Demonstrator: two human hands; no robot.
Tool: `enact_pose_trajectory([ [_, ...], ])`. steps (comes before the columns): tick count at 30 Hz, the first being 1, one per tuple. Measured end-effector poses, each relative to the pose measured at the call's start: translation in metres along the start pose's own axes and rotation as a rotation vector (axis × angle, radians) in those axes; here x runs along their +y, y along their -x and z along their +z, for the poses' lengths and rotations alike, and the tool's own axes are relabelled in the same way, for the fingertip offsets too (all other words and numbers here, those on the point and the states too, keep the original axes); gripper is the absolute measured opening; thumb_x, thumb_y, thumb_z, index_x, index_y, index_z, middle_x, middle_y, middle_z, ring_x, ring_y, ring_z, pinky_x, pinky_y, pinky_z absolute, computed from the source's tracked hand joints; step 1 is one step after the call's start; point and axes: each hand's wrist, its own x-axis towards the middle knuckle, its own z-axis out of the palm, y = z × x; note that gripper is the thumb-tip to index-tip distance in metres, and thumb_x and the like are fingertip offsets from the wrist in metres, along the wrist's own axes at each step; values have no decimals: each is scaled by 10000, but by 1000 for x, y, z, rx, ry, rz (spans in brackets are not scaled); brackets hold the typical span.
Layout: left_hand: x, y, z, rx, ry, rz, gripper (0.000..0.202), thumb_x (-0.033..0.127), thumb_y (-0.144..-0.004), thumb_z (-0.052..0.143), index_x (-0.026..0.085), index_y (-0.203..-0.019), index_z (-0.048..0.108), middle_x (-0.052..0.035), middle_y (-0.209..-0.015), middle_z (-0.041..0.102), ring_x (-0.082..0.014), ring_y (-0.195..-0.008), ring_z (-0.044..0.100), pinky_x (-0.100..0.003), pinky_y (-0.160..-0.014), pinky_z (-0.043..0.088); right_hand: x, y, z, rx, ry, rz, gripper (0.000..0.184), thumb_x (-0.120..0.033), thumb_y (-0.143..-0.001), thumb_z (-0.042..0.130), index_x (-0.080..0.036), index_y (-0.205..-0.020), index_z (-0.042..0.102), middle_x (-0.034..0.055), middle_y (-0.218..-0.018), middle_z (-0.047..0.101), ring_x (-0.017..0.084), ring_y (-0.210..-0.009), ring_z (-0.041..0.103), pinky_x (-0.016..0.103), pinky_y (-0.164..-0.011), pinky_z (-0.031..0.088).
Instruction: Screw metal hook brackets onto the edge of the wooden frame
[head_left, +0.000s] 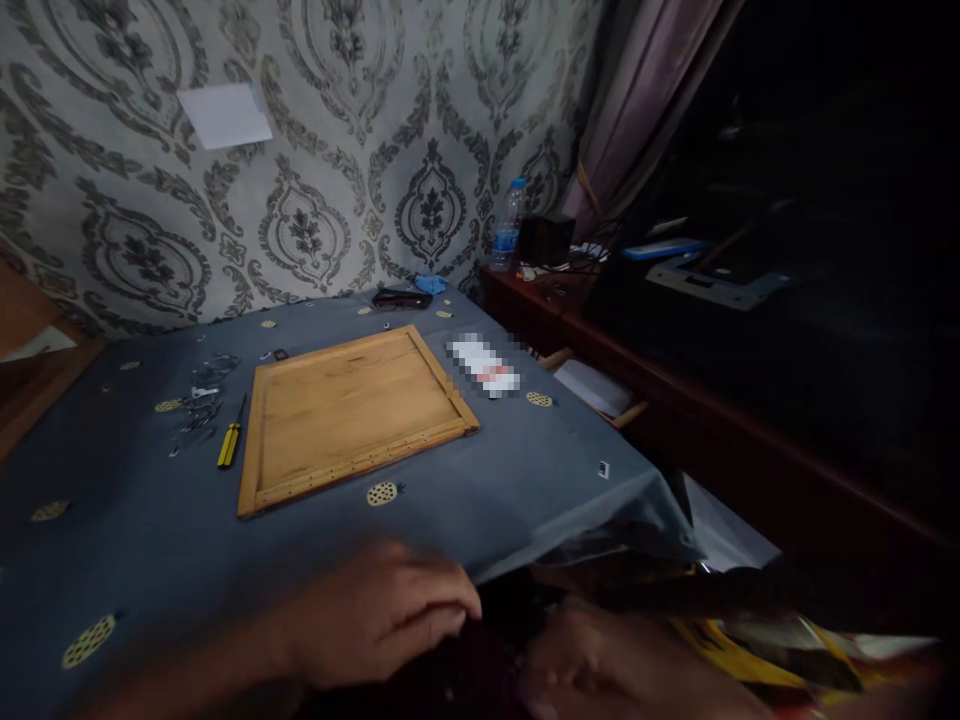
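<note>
Near the table's front edge my left hand [382,610] is closed, fingers curled and thumb pressed against them. Whatever it may hold is lost in the dark area below. My right hand [592,660] is lower, to the right, past the table edge; motion blur and shadow smear its fingers. Something dark and maroon [480,665] lies between the hands, too dim to name. Beyond them a framed wooden panel [352,410] lies flat on the table. At its left side is a yellow-handled screwdriver [229,445], with several small metal pieces [202,395] farther left.
A blue patterned cloth [525,480] covers the table. A blurred-out white item [484,365] lies right of the panel, a dark case [401,299] and blue crumpled thing [430,284] behind. On the right, a water bottle [508,225] stands on dark furniture with an open drawer [596,390].
</note>
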Motion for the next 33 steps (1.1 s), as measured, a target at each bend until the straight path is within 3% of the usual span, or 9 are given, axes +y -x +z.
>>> enact_pose_trajectory([
  [2,-14,-18,3,76,-61,8,299,301,-1134,414,232,-1199,698,-34,-1060,815,-187,-962,759,-276,-906,512,-12,-26,-26,-17,-145,6,472,-548,-1051,561,-209,-790,759,-2,-665,717,129,-522,647,213,-497,497],
  [7,-43,-47,25,83,-149,70,349,317,-1131,371,201,-1175,697,-49,-930,801,-186,-844,752,-267,-806,498,-3,-98,-64,340,-44,27,433,-501,-1080,481,-181,-886,698,-2,-668,637,129,-551,560,239,-529,446],
  [15,-51,-45,26,148,32,121,321,288,-1123,405,193,-1142,711,-60,-944,833,-166,-817,779,-247,-791,558,-13,-173,-49,305,105,-198,290,-317,-1028,513,-199,-832,691,-2,-725,673,128,-670,608,264,-663,434],
  [21,-33,-36,11,110,113,133,272,261,-1079,483,193,-1126,743,-70,-974,855,-169,-865,805,-240,-832,622,-24,-236,-25,260,169,-364,268,-276,-1064,483,-189,-993,727,11,-775,714,144,-701,658,255,-678,462],
  [23,-28,-27,-5,219,67,182,291,243,-1079,474,176,-1126,754,-63,-943,851,-160,-841,796,-234,-840,623,-22,-248,-13,265,221,-430,242,-281,-1062,511,-189,-1108,729,40,-863,755,168,-756,693,270,-716,498],
  [25,-33,-11,-26,423,-20,169,322,265,-1097,459,147,-1121,757,-74,-917,842,-153,-799,779,-232,-812,616,-17,-255,-4,263,288,-501,236,-288,-1054,541,-194,-1166,728,69,-932,779,197,-806,721,293,-731,533],
  [27,-52,15,-52,671,-174,-4,292,320,-1080,507,194,-1120,767,-49,-917,830,-151,-751,750,-252,-760,598,-11,-258,1,264,354,-566,248,-286,-1072,513,-194,-1100,741,72,-860,770,222,-792,739,306,-691,558],
  [29,-83,50,-81,1047,-270,-338,291,441,-1017,576,219,-1047,762,-13,-819,778,-143,-652,685,-251,-668,555,-4,-259,2,288,406,-618,290,-288,-1099,468,-187,-1118,740,104,-959,801,239,-860,773,332,-733,606],
  [33,-153,132,-131,1351,-312,-651,365,391,-1073,416,157,-1117,692,-8,-742,662,-145,-628,613,-248,-628,496,4,-259,-1,334,470,-712,329,-327,-1134,440,-190,-1142,740,102,-1020,828,233,-905,807,340,-797,651],
])
